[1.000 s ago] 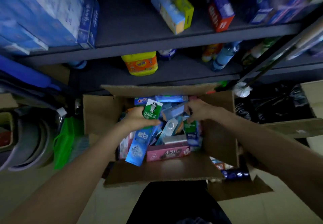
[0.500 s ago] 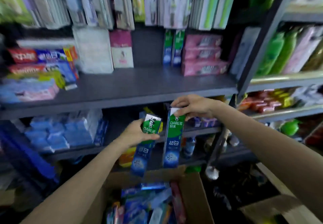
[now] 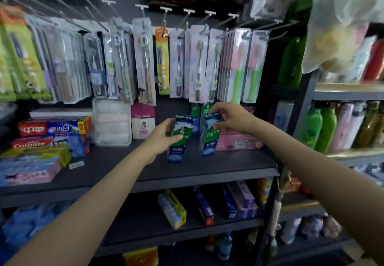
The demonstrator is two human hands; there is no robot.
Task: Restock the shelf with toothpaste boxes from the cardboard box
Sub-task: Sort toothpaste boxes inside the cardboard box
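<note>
Toothpaste boxes, two, stand upright over the shelf (image 3: 207, 161) near its right edge: left hand (image 3: 164, 134) grips one (image 3: 179, 141), right hand (image 3: 230, 118) pinches the other (image 3: 211, 137).

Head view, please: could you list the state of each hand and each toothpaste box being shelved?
left hand: grips left Darlie box
right hand: pinches right Darlie box by its top
left Darlie box: upright, held over the shelf
right Darlie box: upright, held
</note>
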